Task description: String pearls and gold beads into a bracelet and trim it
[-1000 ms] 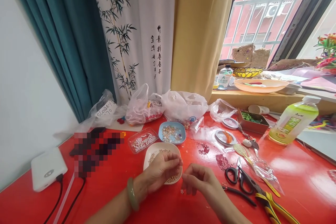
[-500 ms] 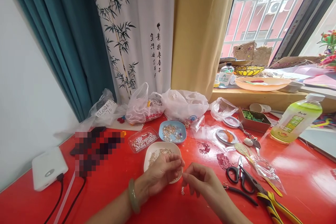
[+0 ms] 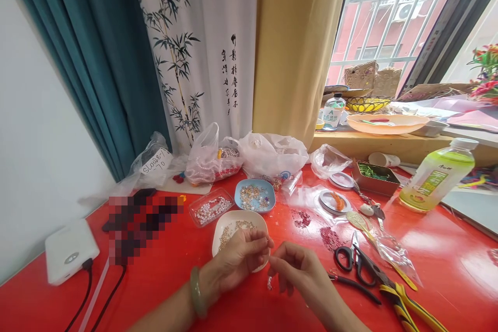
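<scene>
My left hand (image 3: pixel 246 250), a green bangle (image 3: pixel 197 293) on its wrist, is closed in a pinch over the white dish (image 3: pixel 216 236) of small gold beads. What its fingertips hold is too small to make out. Close beside it, my right hand (image 3: pixel 299 270) pinches with thumb and forefinger. From those fingers hangs a short cluster of white beads (image 3: pixel 270 284); any thread is too fine to see. Behind the white dish stand a blue dish (image 3: pixel 254 195) of mixed gold, clear and purple beads and a clear tray (image 3: pixel 212 211) of pearl beads.
Scissors (image 3: pixel 355 259), black-handled pliers (image 3: pixel 358 289) and yellow-and-black pliers (image 3: pixel 397 301) lie to the right. Plastic bags (image 3: pixel 272 153) line the back of the red table (image 3: pixel 171 280). A drink bottle (image 3: pixel 438 176) stands at the right, a white box (image 3: pixel 72 251) with cables at the left.
Both hands stay nearly in place, fingertips still close together. The whole view has shifted very slightly; nothing has been visibly taken up or let go.
</scene>
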